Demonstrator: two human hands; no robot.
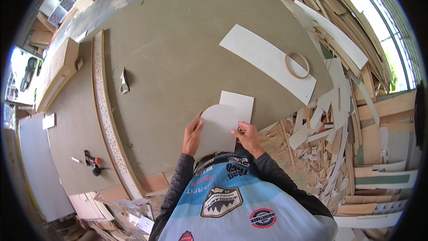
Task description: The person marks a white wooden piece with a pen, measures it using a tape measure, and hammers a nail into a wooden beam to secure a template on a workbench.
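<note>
One bare left hand [193,135] gripping a white round-topped panel [217,127] by its left edge, right hand [248,137] curled at the opposite edge, hold unclear, white rectangular board [243,101] partly underneath

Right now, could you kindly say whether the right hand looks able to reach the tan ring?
Probably yes: nothing seems to stand between the right hand and the tan ring, which lies uncovered on the long white panel, though leaning forward may be needed.

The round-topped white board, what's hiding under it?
A white rectangular piece pokes out from beneath the round-topped white board; its rest and anything else underneath are covered.
</note>
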